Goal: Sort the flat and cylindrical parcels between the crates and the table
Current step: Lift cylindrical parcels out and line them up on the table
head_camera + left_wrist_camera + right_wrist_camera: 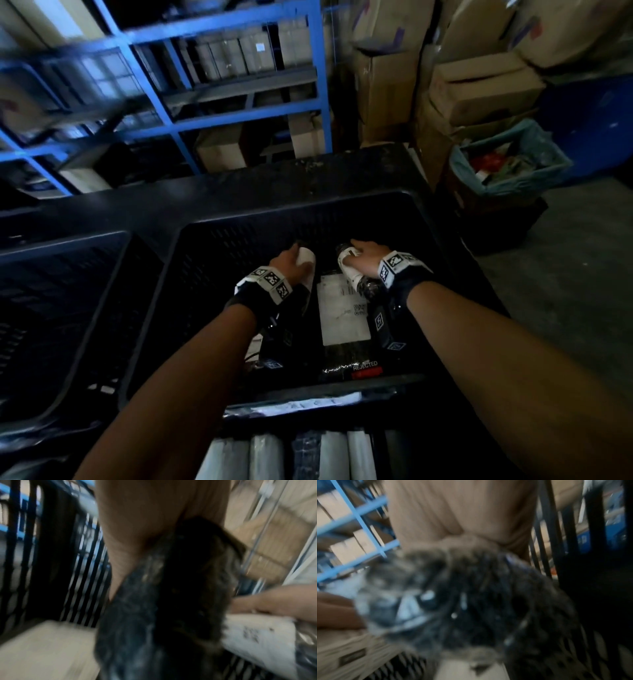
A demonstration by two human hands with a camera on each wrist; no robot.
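From the head view we are looking down into a black slatted crate (pixel 342 212) sitting on the dark worktop (pixel 239 185). Our left hand (pixel 287 263) is curling its fingers around a cylindrical parcel with a white end (pixel 306 261), and our right hand (pixel 366 258) is clamping its fingers on a second cylindrical parcel (pixel 352 274) wrapped in dark plastic with a white label. Both parcels are inside the crate, near its far wall. Between our wrists a flat parcel (pixel 344 315) with a white label is lying on the crate floor, and a "REJECTED" tag (pixel 365 368) is showing at its near end. A second black crate (pixel 68 291) is standing just to the left; what it holds is too dark to tell. Pale rolls (pixel 267 455) are lining up below the near rim.

From the left wrist view, badly blurred, we are seeing our palm (pixel 137 527) pressing against dark crinkled wrap (pixel 163 601), with the crate slats (pixel 82 574) behind.

From the right wrist view, also blurred, our fingers (pixel 462 540) are closing over the dark wrapped roll (pixel 471 601), and blue shelving (pixel 359 513) with cardboard boxes is standing beyond.
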